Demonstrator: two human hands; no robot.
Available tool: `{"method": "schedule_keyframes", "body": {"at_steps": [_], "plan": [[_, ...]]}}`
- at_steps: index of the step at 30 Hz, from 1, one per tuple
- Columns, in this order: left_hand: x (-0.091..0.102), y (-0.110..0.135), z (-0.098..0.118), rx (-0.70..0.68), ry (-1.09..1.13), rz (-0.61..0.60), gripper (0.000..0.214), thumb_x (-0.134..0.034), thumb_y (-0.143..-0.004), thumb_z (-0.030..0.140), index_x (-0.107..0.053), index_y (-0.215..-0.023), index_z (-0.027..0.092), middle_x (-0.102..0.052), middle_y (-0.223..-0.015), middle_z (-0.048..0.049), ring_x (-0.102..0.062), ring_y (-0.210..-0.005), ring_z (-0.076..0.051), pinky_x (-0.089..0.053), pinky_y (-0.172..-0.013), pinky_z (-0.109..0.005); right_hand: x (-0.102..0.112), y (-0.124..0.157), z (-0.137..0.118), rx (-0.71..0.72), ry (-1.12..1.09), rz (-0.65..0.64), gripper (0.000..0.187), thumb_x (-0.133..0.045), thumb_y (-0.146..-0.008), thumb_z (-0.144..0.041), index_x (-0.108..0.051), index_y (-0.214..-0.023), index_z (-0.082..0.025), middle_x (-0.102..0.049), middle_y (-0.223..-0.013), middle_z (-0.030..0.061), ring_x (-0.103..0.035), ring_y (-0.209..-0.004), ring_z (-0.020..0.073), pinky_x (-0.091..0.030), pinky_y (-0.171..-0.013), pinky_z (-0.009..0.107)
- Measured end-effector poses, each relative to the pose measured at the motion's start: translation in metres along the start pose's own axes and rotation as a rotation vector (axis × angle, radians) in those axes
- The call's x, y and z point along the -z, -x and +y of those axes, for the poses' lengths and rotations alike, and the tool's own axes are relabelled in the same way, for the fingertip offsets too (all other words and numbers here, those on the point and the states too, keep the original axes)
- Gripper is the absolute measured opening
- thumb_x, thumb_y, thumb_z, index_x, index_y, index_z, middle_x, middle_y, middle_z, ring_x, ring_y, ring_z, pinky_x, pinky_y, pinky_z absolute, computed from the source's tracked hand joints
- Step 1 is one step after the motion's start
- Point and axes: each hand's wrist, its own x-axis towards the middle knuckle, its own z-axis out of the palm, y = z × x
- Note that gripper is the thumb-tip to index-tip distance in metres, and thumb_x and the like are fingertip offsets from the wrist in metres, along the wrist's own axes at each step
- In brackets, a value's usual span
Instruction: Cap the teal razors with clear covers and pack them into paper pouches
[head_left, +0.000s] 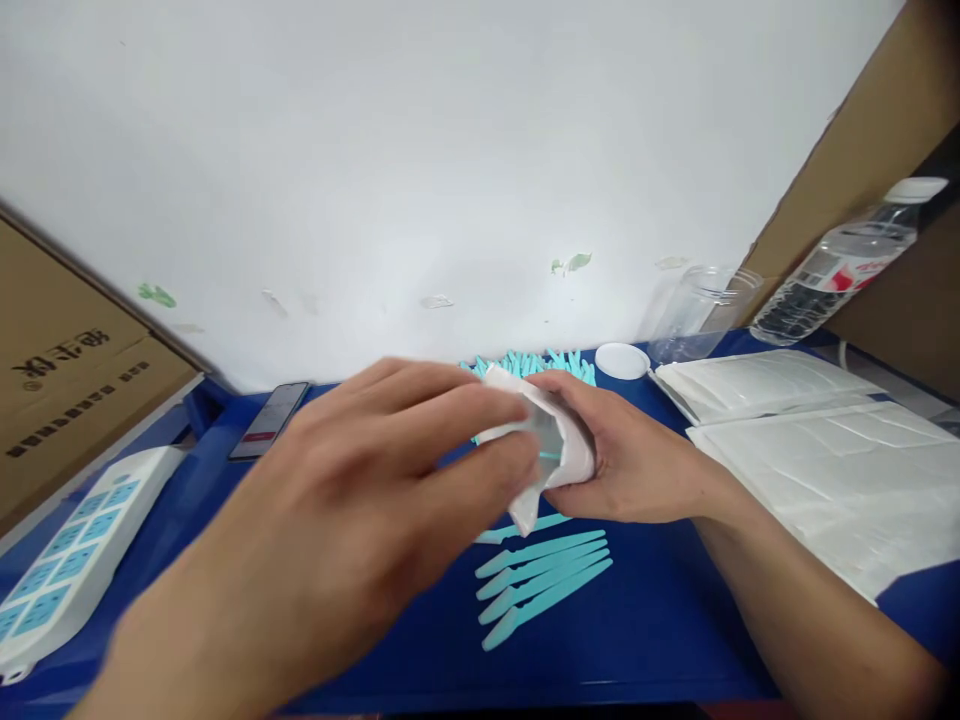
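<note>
While the right hand (630, 452) is clasping a white, open-mouthed padded pouch (577, 448) above the glossy blue tabletop (675, 625), the left hand (337, 490) is holding its blurred fingertips at the pouch's mouth. The right fingers are wrapping the pouch's outside; the left thumb and fingers are standing close together, though I cannot tell whether they are pinching anything. A turquoise sliver (550, 456) is showing inside the opening. Below, four slim turquoise plastic sticks (551, 588) are lying side by side, with a fifth just beyond, partly hidden by the pouch. A heap of similar turquoise pieces (574, 364) is lying behind the hands, near a round white lid (622, 360) and a clear plastic jar (701, 315). Flat white padded envelopes (832, 480) are lying to the right, beside the right forearm.
</note>
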Motion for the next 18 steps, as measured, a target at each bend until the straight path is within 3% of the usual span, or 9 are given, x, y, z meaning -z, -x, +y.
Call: {"method": "schedule_keyframes", "body": {"at_steps": [1,2,4,5,8,10,12,15,18], "plan": [[-0.006,-0.015,0.005,-0.112,-0.037,0.013,0.014,-0.067,-0.095,0.038,-0.076,-0.105,0.036,-0.074,-0.114,0.0079,-0.070,-0.107,-0.018,-0.058,-0.095,-0.033,0.001,0.000,-0.001,-0.004,-0.016,0.010,0.069,-0.073,-0.066,-0.014,-0.048,-0.129,-0.026,-0.063,-0.115,0.0030,-0.063,-0.096,0.0208,-0.052,-0.079,0.034],[-0.013,-0.023,0.006,-0.107,-0.028,0.111,0.014,-0.068,-0.095,0.034,-0.076,-0.107,0.034,-0.075,-0.112,0.0054,-0.072,-0.101,-0.017,-0.060,-0.088,-0.030,0.002,0.001,-0.001,-0.005,-0.024,0.022,0.067,-0.073,-0.067,-0.015,-0.049,-0.128,-0.026,-0.064,-0.114,0.0029,-0.063,-0.094,0.0206,-0.052,-0.078,0.033],[-0.033,-0.016,-0.004,0.041,0.004,0.142,0.017,-0.066,-0.096,0.027,-0.075,-0.110,0.031,-0.074,-0.107,0.0003,-0.072,-0.090,-0.016,-0.059,-0.075,-0.026,0.005,0.002,0.000,0.003,-0.012,0.051,0.064,-0.073,-0.069,-0.016,-0.049,-0.127,-0.026,-0.065,-0.112,0.0030,-0.064,-0.092,0.0208,-0.052,-0.078,0.034],[-0.045,-0.004,-0.013,0.128,0.027,0.058,0.017,-0.065,-0.097,0.027,-0.076,-0.110,0.029,-0.074,-0.106,-0.0018,-0.071,-0.087,-0.016,-0.059,-0.072,-0.025,0.007,0.003,0.001,0.009,0.001,0.066,0.064,-0.073,-0.069,-0.017,-0.049,-0.128,-0.026,-0.065,-0.113,0.0032,-0.065,-0.092,0.0212,-0.052,-0.078,0.035],[-0.084,0.039,-0.041,0.241,0.050,-0.363,0.023,-0.065,-0.097,0.032,-0.075,-0.118,0.031,-0.071,-0.117,-0.0046,-0.070,-0.095,-0.021,-0.058,-0.078,-0.032,0.011,0.005,0.003,0.017,0.038,0.097,0.066,-0.074,-0.071,-0.019,-0.048,-0.132,-0.027,-0.066,-0.116,0.0038,-0.065,-0.094,0.0223,-0.052,-0.079,0.035],[-0.105,0.058,-0.051,0.261,0.066,-0.464,0.024,-0.063,-0.098,0.032,-0.075,-0.119,0.033,-0.068,-0.120,-0.0046,-0.068,-0.101,-0.023,-0.057,-0.083,-0.035,0.011,0.007,0.004,0.018,0.052,0.110,0.065,-0.074,-0.072,-0.022,-0.049,-0.132,-0.028,-0.065,-0.119,0.0038,-0.065,-0.096,0.0227,-0.052,-0.079,0.034],[-0.117,0.063,-0.054,0.276,0.119,-0.466,0.022,-0.059,-0.100,0.031,-0.076,-0.114,0.031,-0.068,-0.118,-0.0047,-0.067,-0.103,-0.022,-0.056,-0.086,-0.035,0.010,0.007,0.005,0.024,0.058,0.109,0.063,-0.074,-0.074,-0.023,-0.049,-0.132,-0.028,-0.065,-0.119,0.0037,-0.065,-0.097,0.0229,-0.053,-0.079,0.035],[-0.108,0.061,-0.055,0.343,0.207,-0.429,0.017,-0.057,-0.101,0.030,-0.073,-0.103,0.027,-0.072,-0.107,-0.0019,-0.068,-0.095,-0.019,-0.056,-0.082,-0.030,0.007,0.007,0.005,0.035,0.080,0.101,0.062,-0.072,-0.075,-0.023,-0.049,-0.132,-0.027,-0.065,-0.120,0.0040,-0.065,-0.098,0.0229,-0.052,-0.081,0.036],[-0.059,0.073,-0.059,0.409,0.144,-0.220,0.012,-0.059,-0.100,0.032,-0.070,-0.105,0.028,-0.075,-0.096,0.0014,-0.070,-0.083,-0.017,-0.057,-0.075,-0.027,0.005,0.005,0.004,0.045,0.111,0.085,0.059,-0.072,-0.074,-0.023,-0.050,-0.129,-0.026,-0.064,-0.121,0.0045,-0.063,-0.101,0.0230,-0.052,-0.082,0.036]]}}
